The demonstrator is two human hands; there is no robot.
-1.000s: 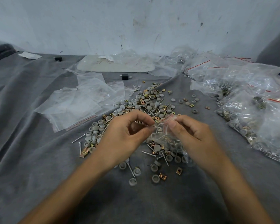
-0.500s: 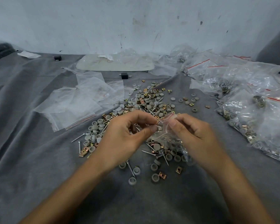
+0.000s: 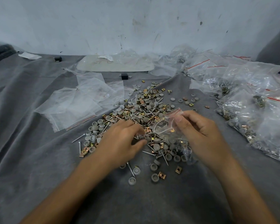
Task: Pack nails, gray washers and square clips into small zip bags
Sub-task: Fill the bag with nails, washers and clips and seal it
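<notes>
The left hand (image 3: 120, 139) covers part of the pile (image 3: 144, 110). Its fingertips are blurred, so we cannot tell whether they pinch anything. What lies inside the zip bag (image 3: 166, 125) pinched by the right hand (image 3: 200, 135) we see only as a smear. Both forearms (image 3: 63, 191) run off the bottom edge, and the filled bags (image 3: 257, 110) are cut by the right edge.

Both bare forearms reach in from the lower edge and angle toward the middle. The left hand (image 3: 121, 140) lies palm down, its fingers (image 3: 131, 126) curled with the tips close to the thumb; whether they pinch anything cannot be told. The right hand (image 3: 199, 131) sits slightly higher, thumb and forefinger pinching the mouth of a small clear plastic zip bag (image 3: 166, 126).
</notes>
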